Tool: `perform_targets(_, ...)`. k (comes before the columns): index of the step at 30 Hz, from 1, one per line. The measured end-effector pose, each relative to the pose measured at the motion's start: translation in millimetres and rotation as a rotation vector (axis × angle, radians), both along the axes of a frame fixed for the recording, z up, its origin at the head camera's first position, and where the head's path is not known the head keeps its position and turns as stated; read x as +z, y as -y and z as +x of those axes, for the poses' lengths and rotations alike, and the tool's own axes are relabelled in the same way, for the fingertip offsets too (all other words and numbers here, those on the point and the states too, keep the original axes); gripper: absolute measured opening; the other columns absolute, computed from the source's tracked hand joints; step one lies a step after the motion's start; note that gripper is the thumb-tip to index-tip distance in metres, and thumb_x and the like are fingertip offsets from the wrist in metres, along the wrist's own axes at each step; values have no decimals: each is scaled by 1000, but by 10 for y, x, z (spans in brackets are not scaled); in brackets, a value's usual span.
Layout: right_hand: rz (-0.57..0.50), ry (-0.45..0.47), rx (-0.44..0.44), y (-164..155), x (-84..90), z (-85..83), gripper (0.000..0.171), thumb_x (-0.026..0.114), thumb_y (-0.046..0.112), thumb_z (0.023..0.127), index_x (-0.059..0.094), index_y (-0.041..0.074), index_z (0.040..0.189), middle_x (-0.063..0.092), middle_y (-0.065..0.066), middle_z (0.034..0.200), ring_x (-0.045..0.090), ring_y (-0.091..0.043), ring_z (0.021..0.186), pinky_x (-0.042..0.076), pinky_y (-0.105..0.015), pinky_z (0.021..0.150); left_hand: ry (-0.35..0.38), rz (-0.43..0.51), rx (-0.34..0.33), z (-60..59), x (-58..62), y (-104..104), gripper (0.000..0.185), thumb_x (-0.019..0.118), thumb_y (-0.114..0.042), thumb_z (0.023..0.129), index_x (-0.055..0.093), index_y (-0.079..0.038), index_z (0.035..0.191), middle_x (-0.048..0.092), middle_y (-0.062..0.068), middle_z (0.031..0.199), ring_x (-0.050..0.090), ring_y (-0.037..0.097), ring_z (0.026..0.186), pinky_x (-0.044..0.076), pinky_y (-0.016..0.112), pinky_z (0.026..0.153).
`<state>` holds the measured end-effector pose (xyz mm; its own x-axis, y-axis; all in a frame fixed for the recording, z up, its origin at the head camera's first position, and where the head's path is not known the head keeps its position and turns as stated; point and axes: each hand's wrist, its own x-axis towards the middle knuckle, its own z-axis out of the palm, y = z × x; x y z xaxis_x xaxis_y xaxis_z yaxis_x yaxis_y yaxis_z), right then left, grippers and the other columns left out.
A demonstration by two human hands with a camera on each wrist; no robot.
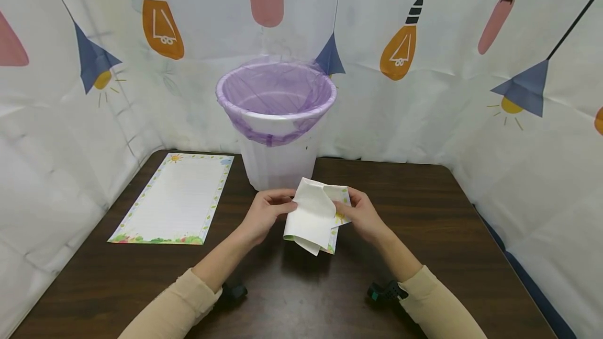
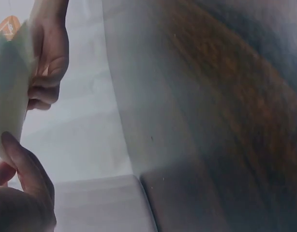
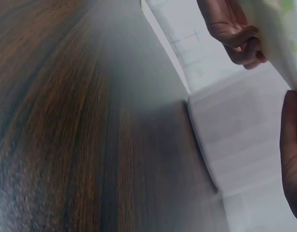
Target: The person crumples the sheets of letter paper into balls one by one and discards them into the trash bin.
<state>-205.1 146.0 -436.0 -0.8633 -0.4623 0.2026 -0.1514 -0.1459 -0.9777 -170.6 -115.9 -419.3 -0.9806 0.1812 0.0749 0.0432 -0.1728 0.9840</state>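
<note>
Held off the table (image 1: 424, 255) between both hands, just in front of the bin: a folded sheet of paper (image 1: 311, 213), white with a coloured border, bent over on itself so that several layers hang down toward 6 o'clock. Left hand (image 1: 265, 213) pinching the sheet's 9 o'clock edge, thumb and fingers curled round it; right hand (image 1: 360, 214) grasping the 3 o'clock edge the same way, fingers wrapped over the printed border. Gripped from opposite sides like this, probably to keep the fold steady and let each hand press or turn its own half.

From the left wrist view, thumb of the left hand (image 2: 22, 193) set against the paper (image 2: 10, 96), with the other hand's curled fingers (image 2: 47, 72) on the far side. From the right wrist view, much the same mirrored: paper (image 3: 279, 38) at the upper right, curled fingers (image 3: 235, 34) beside it.

At 12 o'clock from the hands, standing upright on the table: a white waste bin (image 1: 278, 161) lined with a purple bag (image 1: 275, 90), mouth open and close behind the sheet. At 9 o'clock, lying flat and well apart from the hands: a second sheet of bordered paper (image 1: 176, 200), unfolded. Behind everything, a white curtain printed with lamps (image 1: 160, 20)
</note>
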Motion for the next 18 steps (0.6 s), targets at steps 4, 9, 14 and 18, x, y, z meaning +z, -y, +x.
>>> perform_targets(4,-50,-45,11,21,-15,-9,41,59,-11,96,76,20,116,71,-4,104,67,-15,83,58,-26,68,83,85,-8,8,-9,-28,27,63,14,89,69,15,116,73,9,100,70,20,88,60,32,76)
perform_targets(9,-80,-114,36,32,-21,-22,45,59,-14,92,80,19,114,69,-6,105,63,-18,91,55,-26,70,168,148,4,-5,-6,-59,25,56,15,89,72,12,108,70,14,106,69,18,89,59,29,77)
perform_targets(14,-55,-127,-10,28,-27,-19,40,59,-16,89,80,8,113,70,-6,108,62,-20,98,53,-27,73,207,166,-10,-4,23,-53,23,51,9,93,70,10,105,68,16,108,69,18,87,59,29,78)
perform_targets(18,-27,-110,-44,26,-26,-6,31,57,-17,88,75,-7,111,68,-7,109,62,-23,103,54,-29,77,219,150,-48,6,47,-26,20,55,-4,100,71,7,102,69,14,106,69,20,87,59,31,78)
